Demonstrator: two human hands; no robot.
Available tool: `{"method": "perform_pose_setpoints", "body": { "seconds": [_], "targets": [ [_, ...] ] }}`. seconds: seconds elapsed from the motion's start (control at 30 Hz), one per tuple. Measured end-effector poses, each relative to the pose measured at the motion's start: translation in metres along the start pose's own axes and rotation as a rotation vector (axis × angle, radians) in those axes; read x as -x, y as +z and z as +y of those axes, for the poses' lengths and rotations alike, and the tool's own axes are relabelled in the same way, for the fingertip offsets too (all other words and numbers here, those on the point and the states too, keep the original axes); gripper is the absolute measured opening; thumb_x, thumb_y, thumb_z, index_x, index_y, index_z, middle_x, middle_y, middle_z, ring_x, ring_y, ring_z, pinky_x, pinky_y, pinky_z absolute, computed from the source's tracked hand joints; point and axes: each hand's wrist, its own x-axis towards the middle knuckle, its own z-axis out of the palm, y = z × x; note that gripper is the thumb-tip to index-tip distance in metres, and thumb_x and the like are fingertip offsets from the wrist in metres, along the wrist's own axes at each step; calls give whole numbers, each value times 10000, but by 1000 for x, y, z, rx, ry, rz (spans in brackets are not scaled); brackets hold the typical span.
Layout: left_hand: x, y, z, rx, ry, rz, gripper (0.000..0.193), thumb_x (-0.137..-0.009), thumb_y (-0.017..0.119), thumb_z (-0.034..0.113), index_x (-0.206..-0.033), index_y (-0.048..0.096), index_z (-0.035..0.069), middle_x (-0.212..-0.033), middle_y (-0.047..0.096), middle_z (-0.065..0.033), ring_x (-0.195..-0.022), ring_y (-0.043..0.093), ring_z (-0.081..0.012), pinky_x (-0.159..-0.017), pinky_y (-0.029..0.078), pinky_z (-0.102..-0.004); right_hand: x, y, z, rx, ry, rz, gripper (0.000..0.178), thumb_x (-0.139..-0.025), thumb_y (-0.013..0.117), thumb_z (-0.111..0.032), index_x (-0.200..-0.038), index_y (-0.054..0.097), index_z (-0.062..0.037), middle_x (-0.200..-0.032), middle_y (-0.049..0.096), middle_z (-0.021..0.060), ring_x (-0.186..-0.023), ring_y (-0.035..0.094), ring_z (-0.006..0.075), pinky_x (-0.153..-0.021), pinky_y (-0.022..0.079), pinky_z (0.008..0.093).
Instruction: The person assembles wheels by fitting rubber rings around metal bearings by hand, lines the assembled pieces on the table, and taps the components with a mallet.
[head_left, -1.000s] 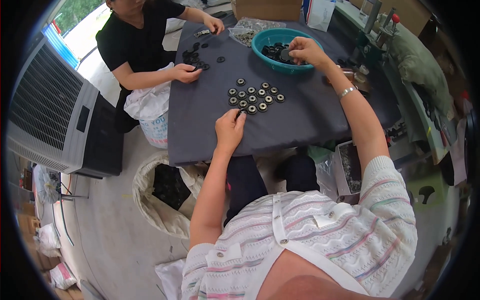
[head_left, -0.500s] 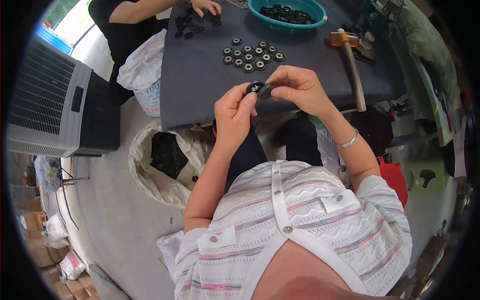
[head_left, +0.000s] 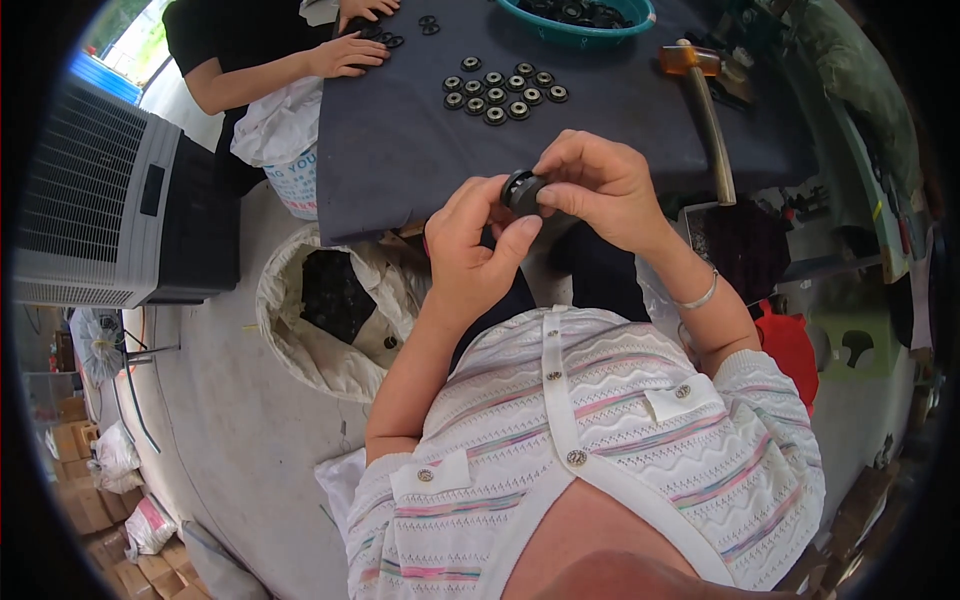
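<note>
Holds a glossy black ring [head_left: 511, 184] in the fingers of the left hand [head_left: 468, 242]; pinches a dull, flat, dark disc [head_left: 526, 199], tilted against it, in the right hand [head_left: 608, 196].

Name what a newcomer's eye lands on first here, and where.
Probably the black round parts held between the left hand and right hand, above picture centre. Beyond them, a cluster of black discs with metallic centres lies on the dark table. Then the teal basin at the top edge and the amber-headed mallet on the table's right side.
</note>
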Motion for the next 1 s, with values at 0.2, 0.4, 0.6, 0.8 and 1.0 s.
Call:
{"method": "perform_pose_setpoints", "body": {
  "seconds": [0.2,0.4,0.6,0.8,1.0],
  "targets": [
    [7,-10,12,-172,46,-6,217,-750,650,52,-944,586,-20,-749,584,-75,-538,532,-133,-482,405,-231,2,9,-8,258,-156,-121,307,-776,648,-20,-1078,602,14,-849,593,56,-691,575,110,-582,443,211],
    [8,-22,30,-243,203,-24,183,-755,643,62,-926,600,15,-711,588,-63,-523,539,-171,-470,407,-258,11,24,-26,283,-174,-120,264,-761,666,-20,-1017,632,33,-792,603,80,-682,600,130,-578,443,214],
    [9,-28,47,-186,152,-21,146,-741,659,89,-859,592,34,-648,573,-49,-491,523,-180,-451,389,-273,12,38,-30,69,-176,-81,169,-772,676,-23,-921,632,46,-713,591,63,-553,575,106,-515,454,209],
    [12,-33,42,-177,185,44,95,-731,635,61,-806,582,39,-583,500,-31,-440,447,-167,-417,334,-281,9,52,-24,-341,21,-85,81,-817,647,-11,-870,624,48,-731,613,39,-531,535,44,-485,449,173],
    [33,-48,6,-173,-45,139,68,-742,602,14,-810,592,18,-599,499,-45,-483,460,-134,-449,341,-256,-13,60,9,-349,377,-183,160,-835,626,-20,-980,592,39,-757,604,40,-609,549,52,-554,467,187]
  ]
}}
